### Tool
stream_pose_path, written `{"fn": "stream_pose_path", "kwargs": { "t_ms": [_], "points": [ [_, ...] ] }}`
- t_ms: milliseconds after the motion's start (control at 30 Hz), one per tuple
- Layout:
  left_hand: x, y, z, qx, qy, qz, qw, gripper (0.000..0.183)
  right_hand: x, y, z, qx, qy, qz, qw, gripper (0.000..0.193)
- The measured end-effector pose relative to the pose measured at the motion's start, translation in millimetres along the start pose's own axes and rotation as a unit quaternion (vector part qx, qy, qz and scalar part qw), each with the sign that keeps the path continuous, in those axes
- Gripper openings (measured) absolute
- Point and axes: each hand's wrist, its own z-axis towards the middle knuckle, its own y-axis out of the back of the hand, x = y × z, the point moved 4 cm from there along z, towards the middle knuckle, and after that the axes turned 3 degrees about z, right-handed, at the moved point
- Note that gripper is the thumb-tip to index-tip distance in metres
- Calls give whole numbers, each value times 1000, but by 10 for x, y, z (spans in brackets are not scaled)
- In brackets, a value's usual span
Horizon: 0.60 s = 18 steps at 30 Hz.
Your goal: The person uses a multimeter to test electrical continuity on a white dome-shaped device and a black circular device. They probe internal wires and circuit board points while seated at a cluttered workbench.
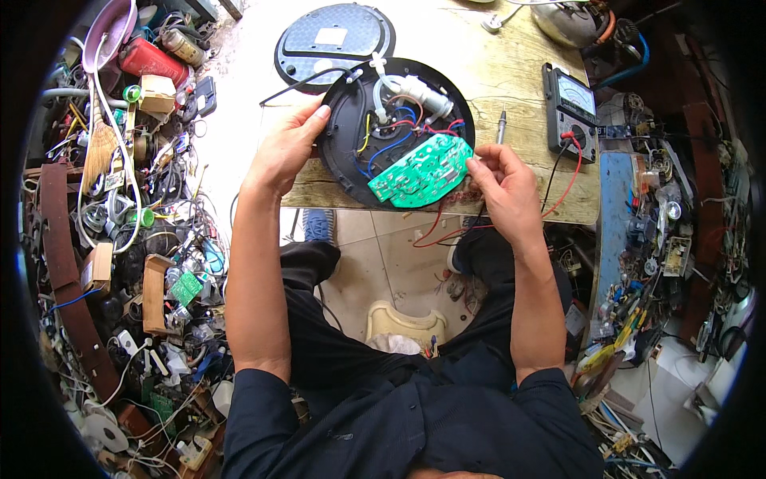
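Observation:
My left hand grips the left rim of a round black appliance base, thumb on top. Inside the base sit a white cylindrical pump, clear tubing and blue, red and yellow wires. With my right hand I pinch the right edge of a green circuit board, solder side up. The board lies tilted over the front right of the base, and wires run from it to the parts inside. A black cord leaves the base at its upper left.
Behind the base, a round dark cover lies on the wooden table. An analog multimeter with red and black leads stands at the right, near a pen-like probe. Heaped electronic scrap crowds the left; a stool is below.

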Motion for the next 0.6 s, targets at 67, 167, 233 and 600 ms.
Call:
{"fn": "stream_pose_path", "kwargs": {
  "t_ms": [67,167,233,600],
  "points": [
    [-25,50,-12,-1,11,14,1000,39,85,74,-2,-41,61,-92,993,21],
    [-14,131,-8,-7,9,22,1000,38,147,150,-54,-89,133,-245,956,21],
    [11,202,24,-20,-14,24,999,39,179,150,-73,-102,156,-334,924,23],
    [-166,132,-22,-53,-78,151,984,39,62,77,2,-79,146,-399,902,37]
  ]
}}
